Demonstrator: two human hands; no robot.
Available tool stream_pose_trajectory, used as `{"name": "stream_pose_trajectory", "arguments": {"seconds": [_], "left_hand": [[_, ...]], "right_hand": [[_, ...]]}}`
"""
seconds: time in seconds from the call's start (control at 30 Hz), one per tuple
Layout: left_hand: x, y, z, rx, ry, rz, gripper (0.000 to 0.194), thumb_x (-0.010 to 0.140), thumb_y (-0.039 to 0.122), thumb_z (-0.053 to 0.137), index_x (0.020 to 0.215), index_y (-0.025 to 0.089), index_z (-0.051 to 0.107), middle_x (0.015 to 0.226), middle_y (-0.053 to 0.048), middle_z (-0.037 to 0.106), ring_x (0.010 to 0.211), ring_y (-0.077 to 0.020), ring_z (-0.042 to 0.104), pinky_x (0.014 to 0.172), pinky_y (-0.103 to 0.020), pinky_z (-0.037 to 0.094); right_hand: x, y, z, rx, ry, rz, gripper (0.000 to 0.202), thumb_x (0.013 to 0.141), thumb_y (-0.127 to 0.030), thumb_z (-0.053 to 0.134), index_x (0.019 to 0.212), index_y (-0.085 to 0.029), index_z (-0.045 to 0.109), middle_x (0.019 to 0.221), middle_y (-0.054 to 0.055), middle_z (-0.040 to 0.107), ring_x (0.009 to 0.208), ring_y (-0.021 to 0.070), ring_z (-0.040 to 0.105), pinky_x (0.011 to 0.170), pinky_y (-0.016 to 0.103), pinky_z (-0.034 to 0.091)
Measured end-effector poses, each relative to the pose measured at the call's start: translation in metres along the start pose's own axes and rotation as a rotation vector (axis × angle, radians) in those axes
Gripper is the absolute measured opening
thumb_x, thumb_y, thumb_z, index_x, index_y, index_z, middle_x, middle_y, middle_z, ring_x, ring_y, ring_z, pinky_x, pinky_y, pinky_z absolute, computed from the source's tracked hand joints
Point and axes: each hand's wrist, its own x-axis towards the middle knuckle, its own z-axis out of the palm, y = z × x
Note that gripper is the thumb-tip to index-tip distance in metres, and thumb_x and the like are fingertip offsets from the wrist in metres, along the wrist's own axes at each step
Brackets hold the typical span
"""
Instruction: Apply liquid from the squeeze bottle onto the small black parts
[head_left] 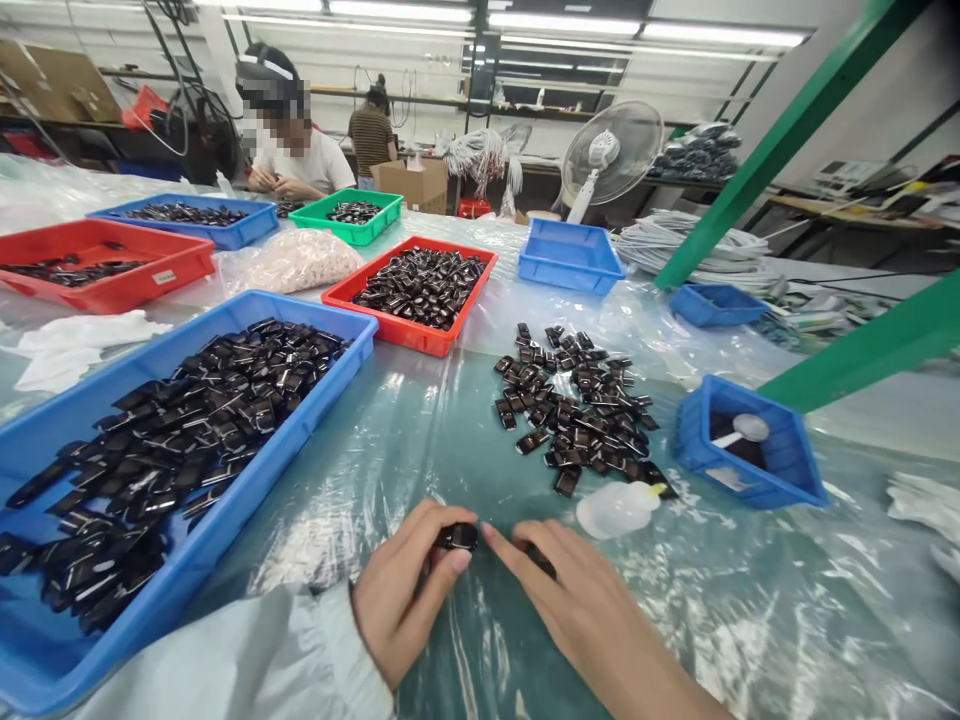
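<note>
My left hand pinches a small glossy black part between thumb and fingers, low in the middle of the head view. Just to its right is my right hand, its index fingertip close to that part. A second dark piece shows partly under the curled fingers of my right hand. Beyond both hands a loose pile of black parts lies on the green, plastic-covered table. A translucent squeeze bottle with a yellow tip lies beside the pile.
A long blue tray of black parts stands at left. Red trays and a green tray are behind. At right are a blue bin with a scoop and green posts. A person sits across the table.
</note>
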Motion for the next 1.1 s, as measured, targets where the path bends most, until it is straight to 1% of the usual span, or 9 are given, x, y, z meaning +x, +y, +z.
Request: {"name": "stream_pose_trajectory", "arguments": {"seconds": [0.1, 0.17, 0.37, 0.5, 0.6, 0.73, 0.83, 1.0, 1.1], "left_hand": [[-0.001, 0.001, 0.0, 0.005, 0.009, -0.038, 0.019, 0.096, 0.03, 0.036, 0.113, 0.031, 0.045, 0.097, 0.0, 0.053, 0.075, -0.016, 0.054, 0.068, -0.026, 0.041], [-0.002, 0.001, 0.001, 0.0, 0.008, -0.042, 0.019, 0.096, 0.032, 0.035, 0.112, 0.031, 0.044, 0.095, 0.0, 0.052, 0.072, -0.0154, 0.053, 0.066, -0.026, 0.039], [-0.003, 0.001, 0.003, 0.001, -0.024, 0.061, 0.019, 0.096, 0.028, 0.037, 0.113, 0.029, 0.046, 0.094, 0.0, 0.051, 0.07, -0.0145, 0.05, 0.064, -0.024, 0.037], [-0.003, 0.001, 0.003, 0.004, -0.056, 0.151, 0.018, 0.096, 0.026, 0.038, 0.113, 0.026, 0.046, 0.098, -0.002, 0.053, 0.079, -0.0153, 0.053, 0.068, -0.024, 0.039], [-0.003, 0.0, 0.002, 0.006, -0.096, 0.198, 0.019, 0.097, 0.024, 0.037, 0.113, 0.024, 0.046, 0.099, -0.004, 0.053, 0.083, -0.0165, 0.054, 0.07, -0.025, 0.04], [-0.003, 0.0, 0.002, 0.002, -0.122, 0.245, 0.02, 0.098, 0.027, 0.032, 0.112, 0.023, 0.045, 0.098, -0.006, 0.053, 0.082, -0.018, 0.056, 0.071, -0.027, 0.043], [-0.004, 0.002, 0.002, 0.029, -0.123, 0.256, 0.022, 0.099, 0.031, 0.031, 0.111, 0.023, 0.047, 0.092, -0.005, 0.053, 0.078, -0.0175, 0.057, 0.068, -0.026, 0.044], [-0.005, 0.001, 0.001, 0.192, -0.093, 0.286, 0.028, 0.099, 0.038, 0.026, 0.11, 0.025, 0.048, 0.082, -0.003, 0.052, 0.066, -0.0158, 0.056, 0.057, -0.023, 0.042], [-0.007, -0.002, 0.009, 0.3, -0.033, 0.35, 0.033, 0.099, 0.041, 0.021, 0.109, 0.024, 0.048, 0.079, -0.003, 0.052, 0.061, -0.0151, 0.056, 0.054, -0.023, 0.043]], "right_hand": [[0.008, 0.005, 0.003, 0.081, 0.003, 0.068, 0.042, 0.083, 0.002, 0.04, 0.113, -0.018, 0.061, 0.087, 0.012, 0.063, 0.074, 0.0271, 0.058, 0.059, 0.041, 0.047], [0.01, 0.005, 0.0, 0.188, 0.019, 0.142, 0.031, 0.085, -0.003, 0.043, 0.102, -0.019, 0.063, 0.089, 0.011, 0.062, 0.077, 0.0273, 0.058, 0.062, 0.041, 0.046], [0.016, -0.008, -0.013, 0.742, 0.092, 0.468, 0.009, 0.086, -0.02, 0.052, 0.078, -0.022, 0.056, 0.081, 0.003, 0.058, 0.073, 0.0169, 0.059, 0.064, 0.029, 0.049], [0.018, -0.014, -0.014, 1.152, 0.011, 0.684, 0.017, 0.078, -0.035, 0.065, 0.073, -0.02, 0.057, 0.069, 0.001, 0.063, 0.063, 0.0131, 0.063, 0.06, 0.025, 0.052], [0.018, -0.019, -0.014, 1.384, -0.052, 0.781, 0.021, 0.074, -0.037, 0.07, 0.071, -0.018, 0.061, 0.065, 0.001, 0.066, 0.06, 0.0114, 0.063, 0.061, 0.023, 0.051], [0.018, -0.024, -0.017, 1.594, -0.078, 0.864, 0.02, 0.072, -0.032, 0.074, 0.071, -0.017, 0.061, 0.064, -0.002, 0.064, 0.059, 0.0087, 0.061, 0.06, 0.02, 0.048], [0.019, -0.025, -0.014, 1.697, -0.084, 0.891, 0.024, 0.07, -0.034, 0.076, 0.071, -0.017, 0.059, 0.061, -0.004, 0.061, 0.056, 0.0071, 0.058, 0.057, 0.019, 0.046], [0.016, -0.024, -0.007, 1.774, -0.087, 0.89, 0.033, 0.065, -0.038, 0.079, 0.073, -0.018, 0.054, 0.061, -0.005, 0.058, 0.055, 0.0073, 0.057, 0.057, 0.02, 0.046], [0.014, -0.025, -0.004, 1.791, -0.114, 0.87, 0.031, 0.068, -0.035, 0.078, 0.073, -0.018, 0.052, 0.062, -0.006, 0.056, 0.056, 0.0073, 0.059, 0.057, 0.021, 0.047]]}}
